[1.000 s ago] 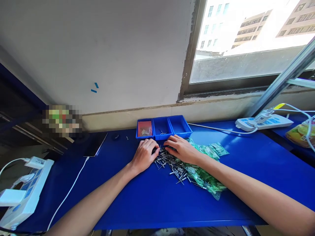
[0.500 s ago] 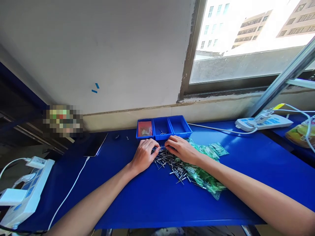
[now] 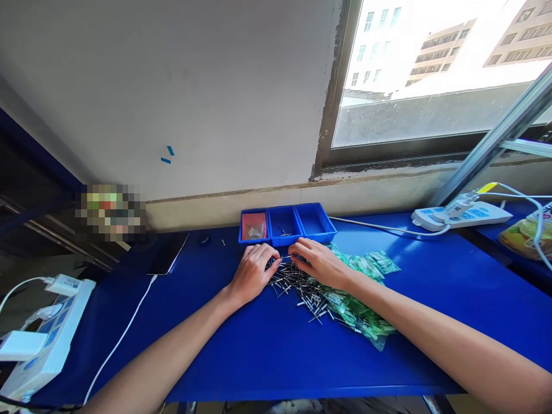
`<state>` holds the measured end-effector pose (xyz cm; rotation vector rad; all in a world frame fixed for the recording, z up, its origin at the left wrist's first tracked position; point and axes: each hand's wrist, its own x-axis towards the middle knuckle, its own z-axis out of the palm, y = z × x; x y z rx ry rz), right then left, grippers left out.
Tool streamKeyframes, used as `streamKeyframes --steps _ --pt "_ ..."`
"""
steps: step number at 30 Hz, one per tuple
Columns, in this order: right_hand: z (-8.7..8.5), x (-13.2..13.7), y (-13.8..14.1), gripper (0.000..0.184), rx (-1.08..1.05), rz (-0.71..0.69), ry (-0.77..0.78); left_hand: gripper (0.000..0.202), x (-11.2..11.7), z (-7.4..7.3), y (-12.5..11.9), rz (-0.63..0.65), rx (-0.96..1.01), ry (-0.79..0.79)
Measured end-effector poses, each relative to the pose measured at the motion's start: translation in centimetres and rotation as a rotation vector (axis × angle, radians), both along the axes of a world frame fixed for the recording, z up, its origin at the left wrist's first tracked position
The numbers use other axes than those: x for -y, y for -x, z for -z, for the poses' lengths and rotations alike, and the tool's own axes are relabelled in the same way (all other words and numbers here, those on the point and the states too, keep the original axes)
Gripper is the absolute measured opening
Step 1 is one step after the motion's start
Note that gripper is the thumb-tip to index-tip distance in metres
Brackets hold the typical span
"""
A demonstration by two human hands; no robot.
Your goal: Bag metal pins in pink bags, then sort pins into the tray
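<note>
A loose pile of blind rivets, thin dark pins with silver sleeves, lies mid-table. Above the pile's far edge, my left hand pinches one end of a single rivet. Opposite it, my right hand has its fingers closed at the rivet's other end, so the piece spans the small gap between both hands. Small green-tinted plastic bags lie in a heap under and beside my right forearm. Just beyond my hands stands a blue three-compartment tray; its middle compartment holds a few rivets, its left one a red packet.
A phone on a white cable lies left on the blue table. One power strip sits at the left edge, another at the back right. Near the phone are a small dark object and one loose pin.
Both hands stay in nearly the same place. The rivet between the fingertips shows a little more plainly now. Tray, pile and bags have not moved.
</note>
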<state>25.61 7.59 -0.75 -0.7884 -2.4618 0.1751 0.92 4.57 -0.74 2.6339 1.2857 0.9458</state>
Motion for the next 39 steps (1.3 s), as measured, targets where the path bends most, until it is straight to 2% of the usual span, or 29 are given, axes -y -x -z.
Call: streamKeyframes --steps 11,39 --pt "0.08 0.05 -0.04 0.005 0.017 0.008 0.016 0.009 0.05 -0.08 0.01 0.011 -0.005 0.005" --pt "0.19 -0.10 -0.07 0.003 0.024 -0.003 -0.003 0.011 0.03 -0.14 -0.02 0.013 -0.020 0.021"
